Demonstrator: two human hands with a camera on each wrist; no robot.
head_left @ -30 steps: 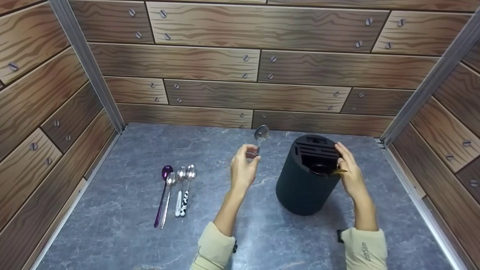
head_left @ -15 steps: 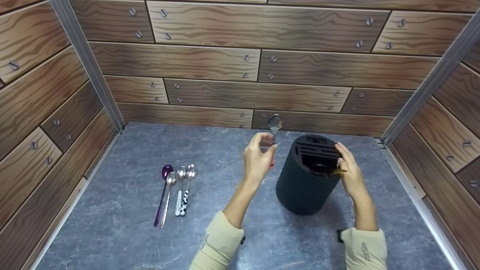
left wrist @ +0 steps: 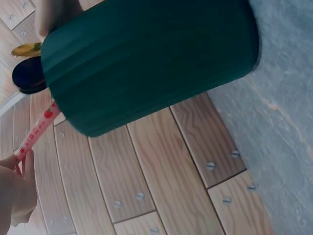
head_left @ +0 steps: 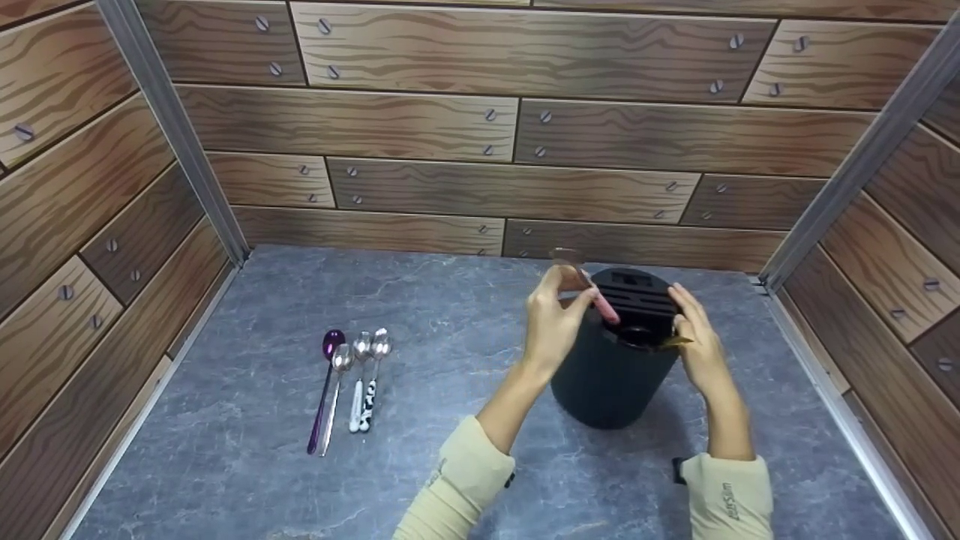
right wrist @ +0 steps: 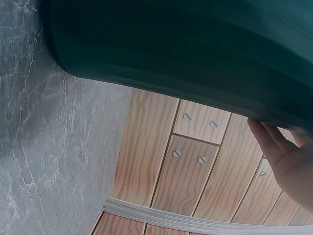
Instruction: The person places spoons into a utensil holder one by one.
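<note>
My left hand [head_left: 553,322] pinches a spoon with a pink, strawberry-patterned handle [left wrist: 37,131]. The spoon tilts, its bowl [head_left: 568,256] up and back, and the handle's end reaches the opening of a dark green cylindrical utensil holder [head_left: 611,382]. Slots and a larger opening mark the holder's black top [head_left: 632,280]. A gold spoon [left wrist: 27,50] and a dark rounded piece [left wrist: 30,75], perhaps a spoon bowl, stick out of it. Against the holder's right side near the rim rests my right hand [head_left: 701,349], fingers extended. The right wrist view shows those fingertips [right wrist: 254,127] touching the wall.
On the grey marbled table [head_left: 247,390] at left lie a purple spoon [head_left: 321,405], a plain silver spoon [head_left: 334,405], a white-handled spoon [head_left: 356,405] and a black-and-white-handled spoon [head_left: 368,405]. Wood-patterned walls [head_left: 420,127] enclose the back and sides.
My left hand has carried the spoon rightward to the holder and tipped it, so the pink handle now points into the opening. The right hand has stayed against the holder.
</note>
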